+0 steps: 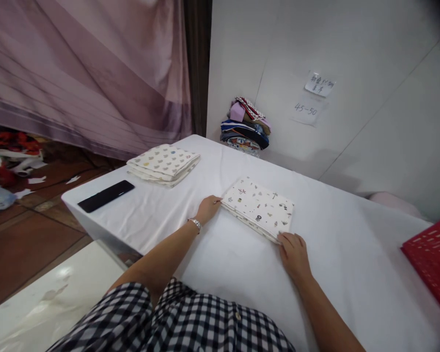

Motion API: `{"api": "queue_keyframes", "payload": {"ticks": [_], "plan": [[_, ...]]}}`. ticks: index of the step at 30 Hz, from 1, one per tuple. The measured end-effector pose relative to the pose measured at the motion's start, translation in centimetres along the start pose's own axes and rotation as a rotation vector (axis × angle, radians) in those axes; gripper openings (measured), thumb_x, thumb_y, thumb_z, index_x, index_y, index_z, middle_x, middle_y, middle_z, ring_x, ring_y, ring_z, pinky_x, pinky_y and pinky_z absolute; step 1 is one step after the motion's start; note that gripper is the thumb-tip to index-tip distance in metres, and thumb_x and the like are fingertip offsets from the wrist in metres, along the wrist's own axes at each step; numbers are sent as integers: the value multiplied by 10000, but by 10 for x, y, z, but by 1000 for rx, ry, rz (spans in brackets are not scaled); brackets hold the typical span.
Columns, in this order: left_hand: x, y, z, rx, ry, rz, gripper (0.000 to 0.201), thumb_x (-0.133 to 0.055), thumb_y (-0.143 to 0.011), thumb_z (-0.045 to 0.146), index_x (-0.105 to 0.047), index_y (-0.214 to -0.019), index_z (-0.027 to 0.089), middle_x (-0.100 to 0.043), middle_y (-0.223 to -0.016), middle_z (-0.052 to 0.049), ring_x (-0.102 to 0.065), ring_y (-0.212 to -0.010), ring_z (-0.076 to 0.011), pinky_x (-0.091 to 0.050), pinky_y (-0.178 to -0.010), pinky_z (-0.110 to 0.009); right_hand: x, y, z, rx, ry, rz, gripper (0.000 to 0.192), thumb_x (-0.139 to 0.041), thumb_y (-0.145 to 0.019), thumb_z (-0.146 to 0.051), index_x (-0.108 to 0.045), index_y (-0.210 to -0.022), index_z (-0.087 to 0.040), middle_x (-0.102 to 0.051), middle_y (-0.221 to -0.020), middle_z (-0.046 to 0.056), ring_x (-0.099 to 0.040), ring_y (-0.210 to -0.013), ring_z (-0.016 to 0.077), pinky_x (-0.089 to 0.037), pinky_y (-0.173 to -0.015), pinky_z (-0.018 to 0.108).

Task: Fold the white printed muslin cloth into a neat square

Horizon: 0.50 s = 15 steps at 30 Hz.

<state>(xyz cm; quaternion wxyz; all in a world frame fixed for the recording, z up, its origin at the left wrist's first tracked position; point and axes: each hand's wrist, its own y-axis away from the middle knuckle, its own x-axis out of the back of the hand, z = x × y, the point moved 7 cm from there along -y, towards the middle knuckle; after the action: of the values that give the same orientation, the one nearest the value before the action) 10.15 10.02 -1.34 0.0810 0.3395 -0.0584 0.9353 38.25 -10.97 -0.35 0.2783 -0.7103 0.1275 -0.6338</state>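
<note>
A folded white cloth (260,205) with small printed figures lies flat on the white-covered table (227,283) in front of me. My left hand (208,209) pinches its near left corner, a bracelet on that wrist. At the near right corner, my right hand (295,252) has its fingers closed on the edge, thumb below. Farther left rests a stack of folded cloths (164,164), white with grey prints, apart from both hands.
A black phone (106,195) lies at the table's left edge. Folded fabrics (245,124) are piled beyond the far edge by the wall. A red plastic basket (432,259) stands at the right. Pinkish curtain (95,63) hangs at the left.
</note>
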Motion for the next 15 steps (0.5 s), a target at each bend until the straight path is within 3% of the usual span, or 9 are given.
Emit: {"api": "queue_keyframes", "payload": {"ticks": [6, 11, 15], "plan": [[-1, 18, 5, -8, -157, -57, 303, -484, -838, 211, -709, -1039, 245, -675, -1095, -14, -593, -1010, -182, -441, -893, -252, 5, 8, 16, -30, 6, -14, 305, -432, -866, -145, -602, -1109, -220, -636, -1115, 78, -562, -1045, 219, -335, -1000, 450], [-3, 15, 3, -9, -13, -87, 352, -518, -800, 186, -674, -1109, 253, -677, -1090, -1, -625, -870, -151, -461, -805, -222, -2, 12, 16, -42, -8, 0, 284, -428, -863, -143, -596, -1085, -199, -620, -1117, 98, -543, -1060, 238, -390, -934, 440], [-6, 9, 3, 100, 95, -102, 399, -534, -814, 295, -607, -1205, 256, -676, -1098, 3, -626, -801, -142, -458, -734, -223, -4, 12, 11, -53, -2, 46, 296, -422, -856, -136, -584, -1095, -198, -610, -1131, 108, -537, -1073, 246, -415, -902, 434]]}}
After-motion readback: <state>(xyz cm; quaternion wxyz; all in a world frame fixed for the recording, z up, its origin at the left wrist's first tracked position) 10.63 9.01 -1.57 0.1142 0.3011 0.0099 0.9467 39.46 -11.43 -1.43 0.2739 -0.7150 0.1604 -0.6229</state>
